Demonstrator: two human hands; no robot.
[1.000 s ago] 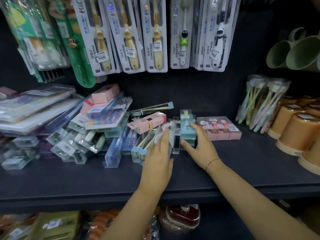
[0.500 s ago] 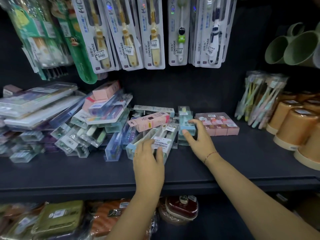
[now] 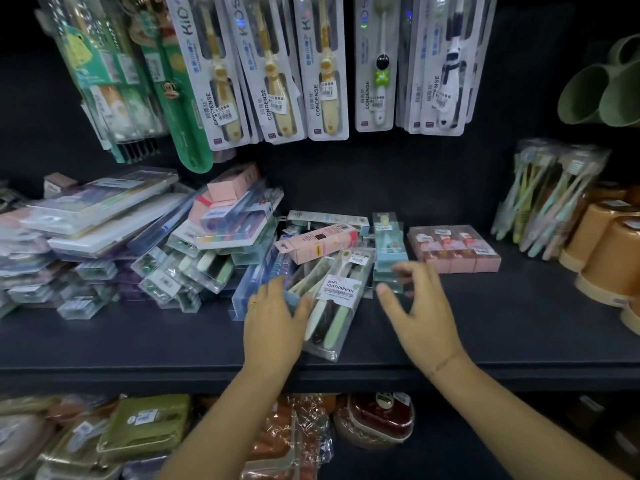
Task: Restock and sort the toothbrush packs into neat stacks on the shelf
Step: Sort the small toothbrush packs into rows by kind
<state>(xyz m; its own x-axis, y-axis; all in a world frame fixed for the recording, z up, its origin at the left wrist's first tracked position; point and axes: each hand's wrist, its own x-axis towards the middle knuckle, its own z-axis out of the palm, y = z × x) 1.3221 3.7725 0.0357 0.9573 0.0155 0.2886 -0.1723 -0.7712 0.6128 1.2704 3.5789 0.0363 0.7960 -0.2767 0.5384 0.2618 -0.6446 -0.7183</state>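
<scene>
- The clear plastic pack labelled SOFT TOOTHBRUSH [image 3: 341,299] lies tilted at centre frame on the dark shelf [image 3: 502,327], its near end by the shelf's front edge
- The left hand [image 3: 273,327] rests flat beside it, fingers fairly straight over neighbouring packs [image 3: 242,299], thumb apparently touching the pack's left side
- The right hand [image 3: 422,317], blurred, hovers right of it, fingers spread, loosely bent, holding nothing
- A pink carton [image 3: 317,242] lies across the pack's far end

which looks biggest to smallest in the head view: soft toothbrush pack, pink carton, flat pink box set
1. soft toothbrush pack, though it lies nearest the camera
2. flat pink box set
3. pink carton
</scene>
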